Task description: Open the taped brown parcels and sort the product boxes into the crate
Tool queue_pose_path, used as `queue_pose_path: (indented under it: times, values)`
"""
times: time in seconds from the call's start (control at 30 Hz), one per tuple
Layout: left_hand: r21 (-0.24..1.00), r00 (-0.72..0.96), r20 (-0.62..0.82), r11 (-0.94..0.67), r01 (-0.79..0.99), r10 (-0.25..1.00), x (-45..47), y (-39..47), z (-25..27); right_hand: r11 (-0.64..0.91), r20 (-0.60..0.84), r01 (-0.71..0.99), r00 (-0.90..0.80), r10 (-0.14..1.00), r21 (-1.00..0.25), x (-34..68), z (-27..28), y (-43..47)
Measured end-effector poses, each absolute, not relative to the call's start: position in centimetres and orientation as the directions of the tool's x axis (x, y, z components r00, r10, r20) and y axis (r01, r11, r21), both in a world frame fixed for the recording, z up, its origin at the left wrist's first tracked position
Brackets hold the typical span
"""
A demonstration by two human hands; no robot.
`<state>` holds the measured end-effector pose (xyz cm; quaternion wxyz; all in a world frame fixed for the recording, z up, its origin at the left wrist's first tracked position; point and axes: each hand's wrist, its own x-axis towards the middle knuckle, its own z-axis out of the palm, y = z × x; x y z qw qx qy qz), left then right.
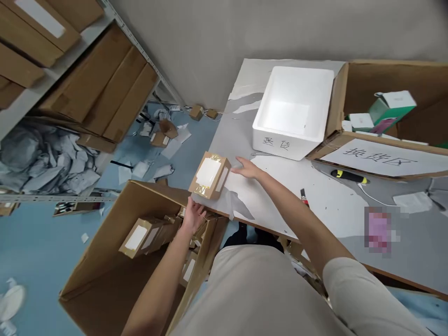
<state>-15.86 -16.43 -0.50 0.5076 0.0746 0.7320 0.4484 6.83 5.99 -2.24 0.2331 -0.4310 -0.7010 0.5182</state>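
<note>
A small taped cardboard box [211, 175] with white labels sits at the left end of the grey-white table [238, 135]. Just right of it is my right hand [248, 169], fingers stretched out and apart, the tips close to the box's side. My left hand [193, 217] is at the box's lower front edge, over the rim of a big open carton [94, 238]. Its fingers are spread; whether the thumb touches the box I cannot tell. Inside that carton lie several similar labelled boxes [142, 235].
A white foam box [280, 142] stands at the back of the table, beside a large carton [378, 154] holding green-and-white boxes. A black-yellow tool [350, 177] and a red-black cutter [304, 197] lie nearer. Shelves [115, 28] with cartons rise at left; wrappers litter the blue floor.
</note>
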Motion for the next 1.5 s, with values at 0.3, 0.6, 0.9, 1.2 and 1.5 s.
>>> queue_pose_path:
  times: [0.3,0.6,0.9,1.2,1.5]
  values:
    - [0.743,-0.427,-0.663,0.471,-0.475,0.615,-13.8,-12.7,0.9,-0.165,-0.284,0.329,-0.358,0.889,-0.930,0.1,-2.2,4.0]
    - [0.870,-0.201,-0.491,0.465,-0.163,0.848,-9.8,-9.3,2.3,-0.245,-0.228,0.105,0.148,0.962,-0.964,15.0,-0.4,-9.5]
    - [0.877,0.256,-0.481,0.462,0.134,0.839,-0.2,-6.7,-0.1,-0.415,-0.415,-0.091,0.399,0.818,-0.905,23.4,-3.5,-19.2]
    - [0.896,0.320,-0.429,0.352,0.271,0.845,-2.3,-6.6,-3.7,-0.432,-0.400,0.049,0.294,0.868,-0.901,25.6,-6.3,-18.4]
    - [0.893,0.357,-0.380,0.239,0.381,0.853,-3.5,-7.9,-9.0,-0.387,-0.370,0.263,0.112,0.922,-0.884,26.9,-8.4,-16.5]
